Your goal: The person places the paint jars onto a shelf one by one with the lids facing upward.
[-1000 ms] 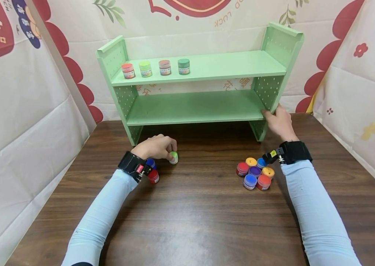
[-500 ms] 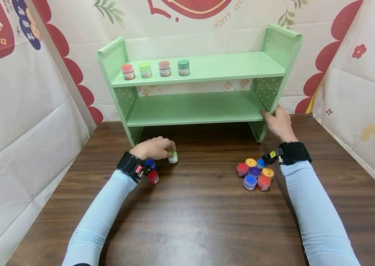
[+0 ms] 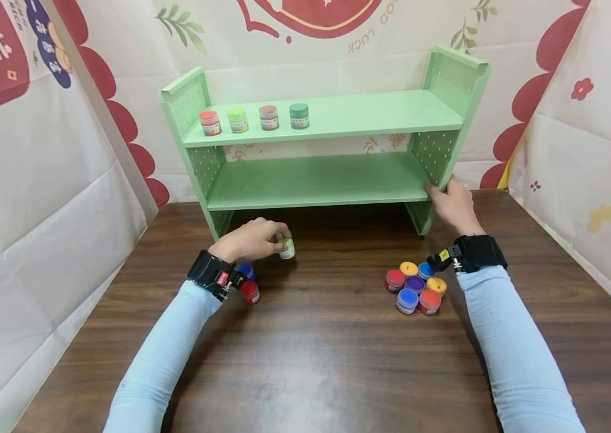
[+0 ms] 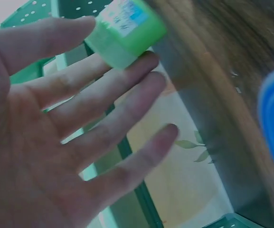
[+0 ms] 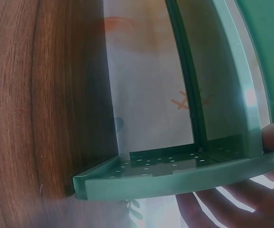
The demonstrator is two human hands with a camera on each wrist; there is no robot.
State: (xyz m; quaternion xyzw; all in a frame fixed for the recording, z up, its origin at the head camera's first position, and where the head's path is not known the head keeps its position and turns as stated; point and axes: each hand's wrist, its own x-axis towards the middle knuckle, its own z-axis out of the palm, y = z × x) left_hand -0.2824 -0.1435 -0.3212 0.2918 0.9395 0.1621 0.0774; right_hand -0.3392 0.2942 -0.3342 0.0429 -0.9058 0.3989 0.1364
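My left hand (image 3: 254, 239) pinches a small light-green paint jar (image 3: 287, 250) between thumb and fingertips, in front of the shelf's lower left part. In the left wrist view the jar (image 4: 127, 33) is tilted, its label showing, and the lower fingers are spread. A blue-lidded jar (image 3: 245, 270) and a red jar (image 3: 250, 292) stand beside the left wrist. My right hand (image 3: 456, 207) grips the right side panel of the green two-tier shelf (image 3: 311, 180), thumb inside at the lower board. The right wrist view shows fingers (image 5: 222, 209) behind the panel's edge.
On the upper board stand several jars in a row at the left: red (image 3: 210, 123), light green (image 3: 237, 120), brownish (image 3: 269, 118) and dark green (image 3: 299, 116). A cluster of red, yellow, blue and purple jars (image 3: 415, 284) sits on the table near the right wrist.
My left hand has raised the light-green jar slightly and moved it a little toward the shelf. The right hand keeps its grip on the side panel. The head view has tilted up slightly.
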